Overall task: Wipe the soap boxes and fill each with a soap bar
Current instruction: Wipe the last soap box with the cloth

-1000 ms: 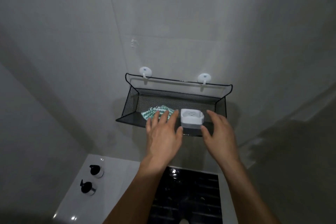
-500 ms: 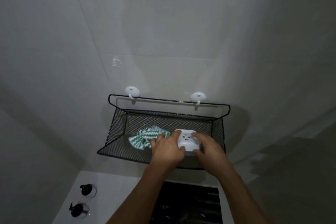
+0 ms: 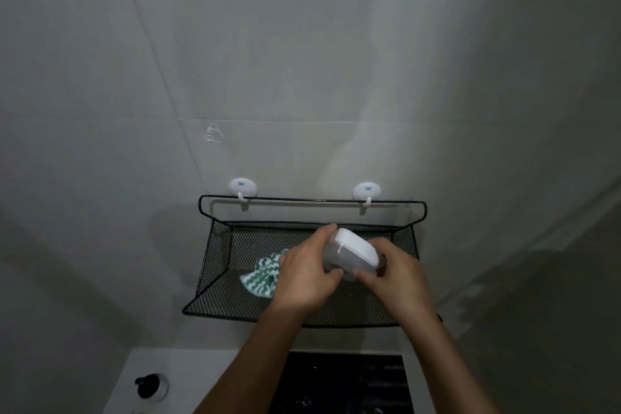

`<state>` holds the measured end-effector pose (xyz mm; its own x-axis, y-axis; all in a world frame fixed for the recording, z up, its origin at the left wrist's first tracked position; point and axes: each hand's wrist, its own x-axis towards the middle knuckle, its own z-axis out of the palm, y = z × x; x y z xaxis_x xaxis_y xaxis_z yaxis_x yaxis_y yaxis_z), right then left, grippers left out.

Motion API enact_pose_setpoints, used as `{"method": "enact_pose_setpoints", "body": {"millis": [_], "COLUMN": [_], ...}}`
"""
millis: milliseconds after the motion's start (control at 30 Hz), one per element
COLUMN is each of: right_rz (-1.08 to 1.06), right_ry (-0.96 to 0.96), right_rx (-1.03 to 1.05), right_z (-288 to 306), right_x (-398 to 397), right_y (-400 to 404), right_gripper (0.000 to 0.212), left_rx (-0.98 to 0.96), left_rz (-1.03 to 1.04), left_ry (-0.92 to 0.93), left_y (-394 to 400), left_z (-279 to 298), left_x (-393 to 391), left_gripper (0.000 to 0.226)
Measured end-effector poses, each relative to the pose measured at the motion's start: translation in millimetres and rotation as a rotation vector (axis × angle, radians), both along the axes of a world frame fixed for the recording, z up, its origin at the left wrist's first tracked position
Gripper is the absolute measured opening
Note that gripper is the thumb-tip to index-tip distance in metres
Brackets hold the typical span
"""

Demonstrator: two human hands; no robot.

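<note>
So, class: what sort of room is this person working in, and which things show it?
Probably a bathroom: tiled walls, a wall-hung black mesh basket with a cleaning cloth, and a white soap box held in both hands.

Left arm: your bare forearm rises from the bottom edge, angled up and to the right.
Left hand [image 3: 307, 274]: palm down, your fingers curl over the far side of the soap box [image 3: 349, 254], thumb tucked under its near edge.
Right arm: your forearm comes in from the lower right, angled up and left.
Right hand [image 3: 396, 276]: back facing you, fingers wrapped round the box's right end, thumb near your left thumb.
Wrists: both roughly straight, close together.
</note>
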<state>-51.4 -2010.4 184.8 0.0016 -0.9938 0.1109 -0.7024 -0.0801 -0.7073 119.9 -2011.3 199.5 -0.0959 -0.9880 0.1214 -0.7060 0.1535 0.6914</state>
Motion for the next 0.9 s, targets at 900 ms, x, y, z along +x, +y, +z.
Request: {"method": "enact_pose_setpoints", "body": {"millis": [900], "right_rz": [-0.138], "right_ry": [-0.852], "right_rx": [0.294], "right_z": [-23], "right_x": [-13], "right_y": [2], "right_gripper": [0.038], "left_rx": [0.237], "left_rz": [-0.044], "left_ry": [-0.574], "left_y": [-40], "left_z": [-40], "left_x": [67], "left_gripper": [0.035]}}
